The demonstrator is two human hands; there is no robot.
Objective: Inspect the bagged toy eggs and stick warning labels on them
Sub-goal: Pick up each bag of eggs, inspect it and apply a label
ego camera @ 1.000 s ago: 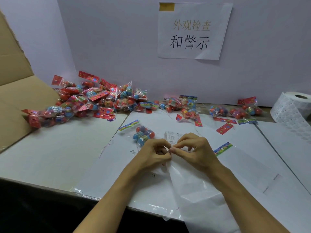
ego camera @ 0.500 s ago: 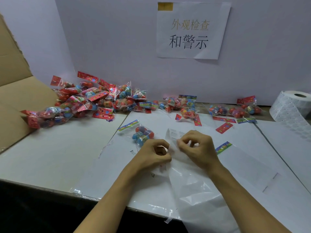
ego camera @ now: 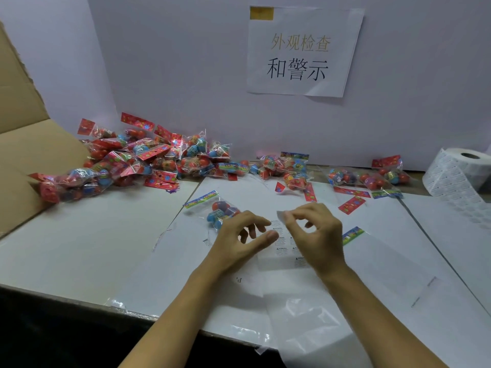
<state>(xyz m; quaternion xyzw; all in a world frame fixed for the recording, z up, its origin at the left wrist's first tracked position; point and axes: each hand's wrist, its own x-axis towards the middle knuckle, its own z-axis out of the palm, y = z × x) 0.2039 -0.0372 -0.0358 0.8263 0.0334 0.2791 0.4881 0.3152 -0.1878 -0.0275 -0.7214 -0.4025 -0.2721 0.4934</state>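
A small clear bag of toy eggs (ego camera: 221, 211) with a striped header lies on the white table just beyond my left hand (ego camera: 239, 241). Between my hands a clear strip of printed warning labels (ego camera: 285, 249) lies flat. My right hand (ego camera: 317, 235) pinches one small peeled label (ego camera: 282, 216) between thumb and forefinger, lifted a little above the strip. My left hand hovers over the strip's left edge with its fingers loosely curled and its thumb stretched toward the strip, holding nothing.
A heap of bagged eggs (ego camera: 138, 160) lies at the back left beside a cardboard box flap (ego camera: 24, 144). More bags (ego camera: 372, 179) sit at the back right, near a label roll (ego camera: 459, 176). A flat bag header (ego camera: 352, 235) pokes out beside my right wrist.
My hands were pinched together on the label strip; they have drawn apart. The right hand has lifted away with a peeled label, and the left hand has let go.
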